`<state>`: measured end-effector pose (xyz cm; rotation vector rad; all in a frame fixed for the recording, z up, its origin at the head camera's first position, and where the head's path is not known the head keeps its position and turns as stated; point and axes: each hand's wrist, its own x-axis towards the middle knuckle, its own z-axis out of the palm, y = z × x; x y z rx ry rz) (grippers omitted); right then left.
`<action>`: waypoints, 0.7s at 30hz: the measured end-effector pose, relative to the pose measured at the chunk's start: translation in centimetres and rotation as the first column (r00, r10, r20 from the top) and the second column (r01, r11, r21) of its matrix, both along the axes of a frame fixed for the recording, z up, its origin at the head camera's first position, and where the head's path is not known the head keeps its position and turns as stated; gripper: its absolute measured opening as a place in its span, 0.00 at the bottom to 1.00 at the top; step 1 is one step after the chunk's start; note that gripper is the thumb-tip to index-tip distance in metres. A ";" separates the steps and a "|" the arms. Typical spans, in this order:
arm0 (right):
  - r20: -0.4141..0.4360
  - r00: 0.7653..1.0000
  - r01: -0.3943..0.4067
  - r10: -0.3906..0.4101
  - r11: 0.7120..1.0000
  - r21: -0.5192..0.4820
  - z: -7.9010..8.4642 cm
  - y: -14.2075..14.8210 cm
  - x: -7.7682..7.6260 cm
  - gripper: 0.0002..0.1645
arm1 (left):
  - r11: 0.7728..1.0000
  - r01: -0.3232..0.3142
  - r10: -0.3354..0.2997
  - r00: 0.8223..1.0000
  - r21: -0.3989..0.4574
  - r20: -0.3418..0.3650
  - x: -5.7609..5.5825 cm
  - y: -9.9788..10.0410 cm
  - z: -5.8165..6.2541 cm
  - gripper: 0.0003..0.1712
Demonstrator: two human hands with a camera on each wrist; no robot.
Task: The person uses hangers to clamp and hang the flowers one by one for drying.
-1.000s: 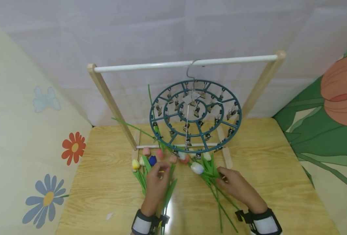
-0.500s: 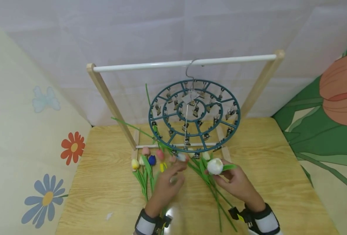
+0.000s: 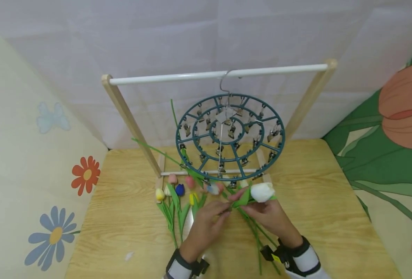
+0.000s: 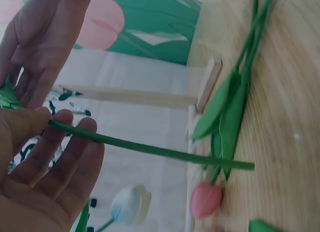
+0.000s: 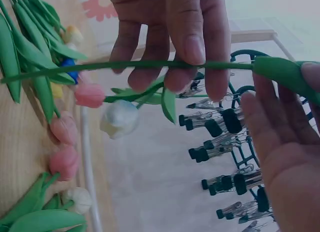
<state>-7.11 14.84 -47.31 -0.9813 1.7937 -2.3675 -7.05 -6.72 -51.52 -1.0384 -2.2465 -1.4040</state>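
Both hands hold one white artificial tulip (image 3: 262, 192) above the table, its bloom pointing right. My left hand (image 3: 207, 223) pinches the green stem (image 4: 150, 148) between thumb and fingers, and the cut end sticks out free. My right hand (image 3: 271, 217) grips the tulip near its leaves (image 5: 285, 75), just below the bloom. Behind the hands hangs a round dark-green clip hanger (image 3: 230, 144) with rings of metal clips. A pale blue-white tulip (image 5: 119, 118) hangs head down by the hanger's front left.
A wooden rack with a white rail (image 3: 178, 77) carries the hanger. Pink, yellow, white and blue tulips (image 3: 180, 190) lie left of the hands on the wooden table (image 3: 122, 217). More stems (image 3: 258, 236) lie beneath the right hand. Painted walls flank both sides.
The right hand has lifted the white tulip from the pile and turned it sideways. My left hand has left the flowers on the left, moved right, and taken hold of the stem.
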 end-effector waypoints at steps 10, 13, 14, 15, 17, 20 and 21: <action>-0.073 0.997 0.006 -0.004 1.000 0.020 -0.5 3.1 -0.1 0.46 | 0.945 -0.299 0.271 0.942 -0.130 -0.197 -0.4 -3.0 1.2 0.09; -0.082 0.989 0.138 -0.125 0.975 0.173 -0.3 4.2 0.2 0.38 | 0.909 -0.374 0.328 0.914 -0.182 -0.238 -0.6 -3.9 1.7 0.08; -0.111 0.978 0.202 -0.179 0.945 0.258 -0.1 4.4 0.3 0.34 | 0.895 -0.396 0.343 0.905 -0.203 -0.252 -0.6 -4.1 1.9 0.09; -0.140 0.964 0.262 -0.226 0.900 0.348 0.1 4.5 0.4 0.31 | 0.881 -0.420 0.355 0.892 -0.217 -0.281 -0.7 -4.3 2.0 0.10; -0.210 0.934 0.356 -0.288 0.780 0.515 0.4 4.5 0.5 0.26 | 0.852 -0.455 0.369 0.873 -0.259 -0.320 -0.7 -4.7 2.4 0.14; -0.285 0.917 0.399 -0.279 0.638 0.659 0.4 4.1 0.4 0.27 | 0.818 -0.493 0.376 0.849 -0.298 -0.372 -0.7 -5.0 3.0 0.21; -0.289 0.921 0.391 -0.263 0.613 0.687 0.3 3.9 0.3 0.28 | 0.809 -0.502 0.377 0.843 -0.306 -0.385 -0.7 -5.1 3.1 0.22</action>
